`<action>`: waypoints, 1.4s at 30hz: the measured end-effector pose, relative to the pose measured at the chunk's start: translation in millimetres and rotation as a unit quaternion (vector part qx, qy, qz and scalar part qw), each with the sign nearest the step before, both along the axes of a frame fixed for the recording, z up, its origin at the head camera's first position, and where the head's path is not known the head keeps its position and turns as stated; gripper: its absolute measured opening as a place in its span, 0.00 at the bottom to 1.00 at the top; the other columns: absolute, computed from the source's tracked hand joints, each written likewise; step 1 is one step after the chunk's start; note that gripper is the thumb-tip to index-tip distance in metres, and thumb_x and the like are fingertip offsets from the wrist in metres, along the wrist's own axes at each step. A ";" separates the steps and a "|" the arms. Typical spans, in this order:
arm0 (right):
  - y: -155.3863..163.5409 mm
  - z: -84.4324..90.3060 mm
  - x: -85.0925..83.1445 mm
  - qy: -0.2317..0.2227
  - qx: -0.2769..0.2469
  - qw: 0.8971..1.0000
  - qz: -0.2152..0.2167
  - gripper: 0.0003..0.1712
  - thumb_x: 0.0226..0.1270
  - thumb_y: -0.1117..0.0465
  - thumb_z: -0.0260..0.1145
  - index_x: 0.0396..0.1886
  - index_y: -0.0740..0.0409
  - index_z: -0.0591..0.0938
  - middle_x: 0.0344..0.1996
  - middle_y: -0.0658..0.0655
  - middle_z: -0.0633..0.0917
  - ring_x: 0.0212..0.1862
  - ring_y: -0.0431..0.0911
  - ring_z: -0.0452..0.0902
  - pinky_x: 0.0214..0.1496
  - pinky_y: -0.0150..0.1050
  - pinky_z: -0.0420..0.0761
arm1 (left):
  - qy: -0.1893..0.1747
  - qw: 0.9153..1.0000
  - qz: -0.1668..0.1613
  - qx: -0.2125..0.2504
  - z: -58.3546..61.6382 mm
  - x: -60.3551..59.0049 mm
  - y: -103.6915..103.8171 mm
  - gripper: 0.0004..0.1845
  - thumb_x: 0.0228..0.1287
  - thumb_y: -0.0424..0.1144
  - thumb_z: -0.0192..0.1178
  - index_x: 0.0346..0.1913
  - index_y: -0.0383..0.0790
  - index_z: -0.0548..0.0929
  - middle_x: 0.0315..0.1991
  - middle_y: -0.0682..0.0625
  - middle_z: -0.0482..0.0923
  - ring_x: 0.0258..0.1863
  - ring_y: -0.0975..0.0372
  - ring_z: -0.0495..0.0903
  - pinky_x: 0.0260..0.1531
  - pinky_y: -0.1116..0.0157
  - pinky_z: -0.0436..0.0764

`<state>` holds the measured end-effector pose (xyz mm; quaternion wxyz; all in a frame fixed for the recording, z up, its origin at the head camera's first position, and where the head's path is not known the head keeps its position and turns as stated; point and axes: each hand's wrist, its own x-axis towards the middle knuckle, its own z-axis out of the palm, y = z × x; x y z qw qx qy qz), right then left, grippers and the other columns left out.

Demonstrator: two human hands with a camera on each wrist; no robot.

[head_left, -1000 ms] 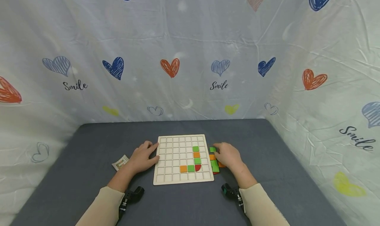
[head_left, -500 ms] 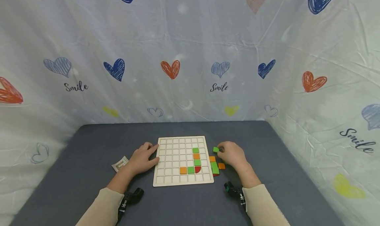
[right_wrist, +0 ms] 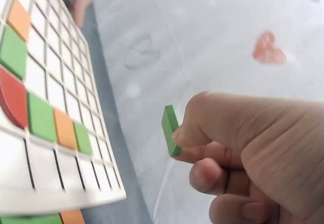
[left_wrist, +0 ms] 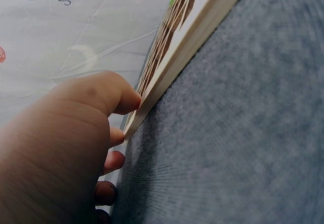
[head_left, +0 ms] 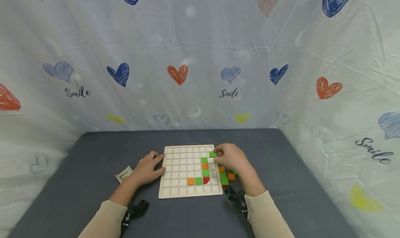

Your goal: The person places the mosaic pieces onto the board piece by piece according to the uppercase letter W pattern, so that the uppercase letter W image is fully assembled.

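Note:
A pale wooden grid board (head_left: 178, 161) lies on the table with several square tiles and a red rounded tile (head_left: 206, 180) set in its cells. Over the board's far right corner, my right hand (head_left: 232, 157) pinches a green square tile (right_wrist: 170, 131) between thumb and finger, held above the surface. My left hand (head_left: 147, 168) touches the board's left edge with thumb and fingertips, its fingers fairly straight. In the left wrist view the thumb meets the wooden rim (left_wrist: 167, 77).
Loose green tiles (head_left: 224, 178) and orange tiles (head_left: 231, 176) lie right of the board, partly under the right forearm. A small patterned card (head_left: 124, 174) lies beside the left wrist. A printed curtain (head_left: 200, 57) hangs behind the dark table (head_left: 187, 217).
My right hand has picked the green tile up from beside the board and carried it left, over the board's far right corner. The left hand stays at the board's edge.

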<state>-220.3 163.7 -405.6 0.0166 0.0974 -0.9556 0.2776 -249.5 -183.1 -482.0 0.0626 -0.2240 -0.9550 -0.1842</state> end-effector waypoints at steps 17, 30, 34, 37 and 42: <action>-50.5 -3.2 10.2 0.038 0.055 0.988 0.139 0.17 0.54 0.56 0.62 0.44 0.47 0.86 0.09 0.43 0.66 0.14 0.37 0.54 0.18 0.35 0.53 | 0.007 1.000 -0.013 0.001 6.5 -4.7 -0.7 0.33 0.65 0.52 0.56 0.70 0.42 0.66 0.56 0.42 0.66 0.51 0.52 0.69 0.47 0.47 0.65; -67.4 -32.9 11.6 0.034 0.100 0.979 0.173 0.10 0.53 0.63 0.60 0.21 0.43 0.85 0.10 0.40 0.61 0.16 0.38 0.44 0.19 0.34 0.47 | 0.012 1.000 -0.011 -0.003 3.0 -2.1 0.9 0.33 0.64 0.51 0.58 0.69 0.41 0.67 0.51 0.43 0.67 0.40 0.57 0.68 0.39 0.54 0.65; -67.4 -34.5 13.0 0.046 0.086 0.980 0.172 0.10 0.59 0.59 0.63 0.35 0.44 0.90 0.27 0.39 0.84 0.13 0.36 0.53 0.16 0.32 0.52 | 0.016 1.000 -0.009 -0.004 1.6 -1.6 1.1 0.33 0.63 0.51 0.58 0.68 0.41 0.68 0.50 0.44 0.68 0.36 0.59 0.65 0.36 0.57 0.63; -68.7 -35.4 13.6 0.064 0.089 0.979 0.169 0.09 0.60 0.57 0.66 0.37 0.46 0.90 0.36 0.41 0.86 0.18 0.34 0.67 0.16 0.30 0.61 | 0.015 1.000 -0.006 -0.004 1.3 -1.2 0.8 0.33 0.63 0.52 0.58 0.68 0.42 0.68 0.50 0.44 0.68 0.36 0.59 0.65 0.36 0.57 0.63; -72.4 -38.2 13.9 0.089 0.097 0.979 0.155 0.06 0.59 0.56 0.69 0.33 0.44 0.91 0.32 0.41 0.86 0.30 0.35 0.78 0.23 0.30 0.72 | 0.013 1.000 -0.004 -0.007 1.3 0.1 -0.1 0.33 0.63 0.52 0.58 0.68 0.42 0.68 0.50 0.44 0.68 0.37 0.59 0.66 0.37 0.56 0.64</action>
